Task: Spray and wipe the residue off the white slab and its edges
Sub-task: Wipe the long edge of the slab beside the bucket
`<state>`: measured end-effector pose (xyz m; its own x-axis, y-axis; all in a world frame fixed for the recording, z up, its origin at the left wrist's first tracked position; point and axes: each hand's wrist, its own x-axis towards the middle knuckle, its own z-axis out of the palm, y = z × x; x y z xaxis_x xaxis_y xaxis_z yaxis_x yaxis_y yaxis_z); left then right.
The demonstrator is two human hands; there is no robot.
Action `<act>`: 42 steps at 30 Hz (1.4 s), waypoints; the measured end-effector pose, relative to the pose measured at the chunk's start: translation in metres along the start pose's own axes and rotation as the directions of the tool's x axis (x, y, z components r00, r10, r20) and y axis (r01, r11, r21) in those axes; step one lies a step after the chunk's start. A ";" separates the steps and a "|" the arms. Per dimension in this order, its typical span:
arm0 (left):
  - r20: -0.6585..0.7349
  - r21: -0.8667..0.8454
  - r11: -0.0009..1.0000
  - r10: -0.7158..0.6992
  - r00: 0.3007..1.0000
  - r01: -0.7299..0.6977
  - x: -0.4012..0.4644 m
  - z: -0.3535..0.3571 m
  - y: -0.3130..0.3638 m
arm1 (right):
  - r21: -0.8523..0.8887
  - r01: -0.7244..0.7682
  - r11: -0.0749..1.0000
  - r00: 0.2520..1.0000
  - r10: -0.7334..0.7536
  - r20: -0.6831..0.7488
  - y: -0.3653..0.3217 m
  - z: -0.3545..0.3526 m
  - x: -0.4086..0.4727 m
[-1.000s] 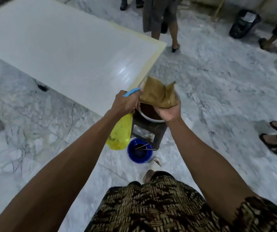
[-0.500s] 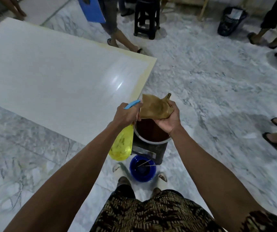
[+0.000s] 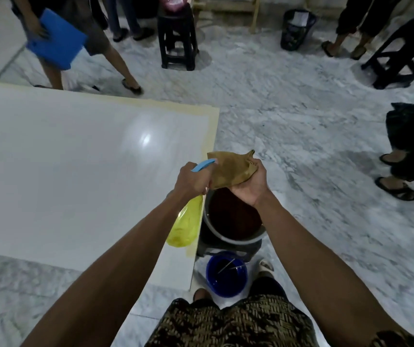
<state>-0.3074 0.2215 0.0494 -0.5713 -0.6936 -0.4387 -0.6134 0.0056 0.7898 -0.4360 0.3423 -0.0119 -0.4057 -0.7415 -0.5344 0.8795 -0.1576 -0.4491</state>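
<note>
A large glossy white slab lies on the floor to my left, with a yellowish band along its far and right edges. My left hand grips the blue trigger head of a yellow spray bottle, nozzle pointing right at the cloth. My right hand holds a brown cloth bunched up beside the nozzle, above a bucket. Both hands hover just past the slab's right edge.
A bucket of dark liquid sits on a black stool under my hands, with a small blue bucket below it. Several people stand around on the marble floor. Black stools and a waste basket stand at the back.
The view has tilted up and swung, so the slab now spreads wider on the left. My right hand has bunched the cloth tighter beside the nozzle. A person with a blue board has walked in at the back left.
</note>
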 end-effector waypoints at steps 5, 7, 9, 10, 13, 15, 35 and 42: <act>0.024 -0.038 0.997 -0.062 0.998 0.063 0.035 -0.003 0.007 | -0.014 0.001 1.000 1.000 -0.001 0.004 -0.018 0.017 0.035; 0.013 -0.034 0.995 -0.093 0.996 0.093 0.049 0.000 0.015 | -0.030 -0.032 0.999 0.999 0.032 -0.002 -0.029 0.021 0.052; -0.023 -0.044 0.993 -0.113 0.993 0.112 0.069 0.005 0.026 | -0.064 -0.056 0.996 0.998 0.055 -0.021 -0.045 0.023 0.073; -0.052 -0.066 0.991 -0.116 0.992 0.113 0.079 0.007 0.032 | -0.084 -0.067 0.994 0.998 0.065 -0.018 -0.053 0.024 0.085; -0.144 -0.121 0.986 -0.128 0.981 0.111 0.104 0.018 0.050 | -0.125 -0.098 0.987 0.995 0.095 -0.029 -0.082 0.020 0.115; -0.165 -0.130 0.985 -0.135 0.977 0.115 0.117 0.025 0.060 | -0.196 -0.095 0.976 0.995 0.086 -0.052 -0.101 0.013 0.135; -0.346 -0.189 0.965 -0.239 0.907 0.182 0.180 0.031 0.027 | -0.639 0.361 -0.680 0.907 0.098 0.409 -0.099 0.000 0.376; -0.314 -0.184 0.965 -0.239 0.919 0.188 0.164 0.012 0.014 | -0.656 0.399 -0.641 0.893 0.110 0.436 -0.074 -0.005 0.337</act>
<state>-0.4159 0.1164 -0.0163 -0.2076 -0.8648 -0.4571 -0.5989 -0.2570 0.7584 -0.6391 0.1071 -0.1623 -0.1574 -0.9639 -0.2146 -0.8886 0.2330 -0.3950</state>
